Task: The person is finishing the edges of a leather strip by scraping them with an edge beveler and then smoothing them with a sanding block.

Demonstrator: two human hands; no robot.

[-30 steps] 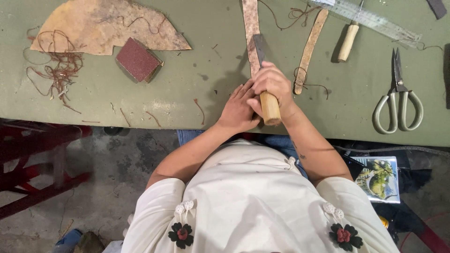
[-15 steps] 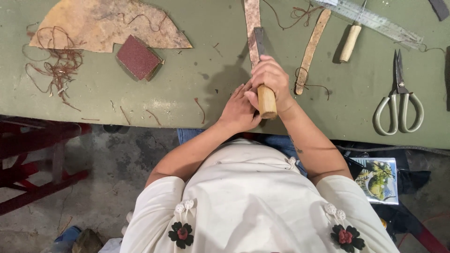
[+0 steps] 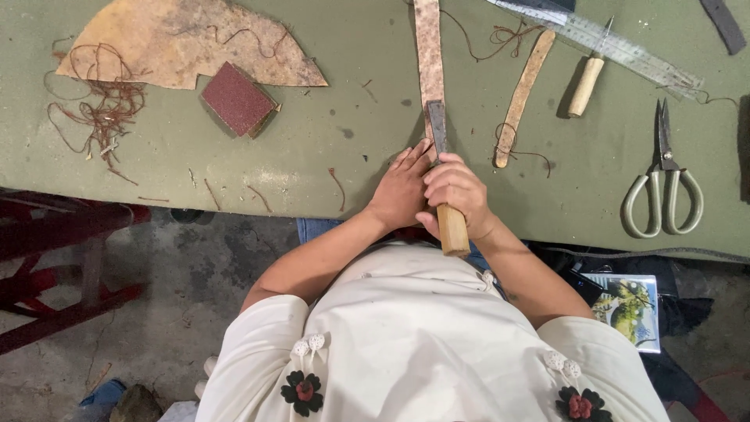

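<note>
Down by my right side, below the table edge, a flat rectangular packet [image 3: 629, 306] with a green and yellow picture on a pale blue ground lies on dark things on the floor. Up on the green table [image 3: 312, 156], a dark red square sanding block [image 3: 237, 99] sits just below a wide tan leather offcut [image 3: 187, 43], with a tangle of reddish thread [image 3: 98, 109] to its left.

Now my hands. My right hand [image 3: 457, 191] is curled tight around the pale wooden handle of a flat-bladed knife [image 3: 444, 184], the butt of the handle sticking out toward my chest and the dark blade lying forward on the long leather strip [image 3: 429, 55]. That strip runs straight away from me, up the middle of the table. My left hand [image 3: 402, 187] lies flat beside the right one, fingers together and stretched out, pressing on the near end of the strip and touching the blade's side.

Further right lie a narrower leather strip [image 3: 523, 94], a wooden-handled awl [image 3: 587, 82], a clear ruler [image 3: 609, 43] and pale-handled scissors [image 3: 664, 184], all well apart from my hands.
</note>
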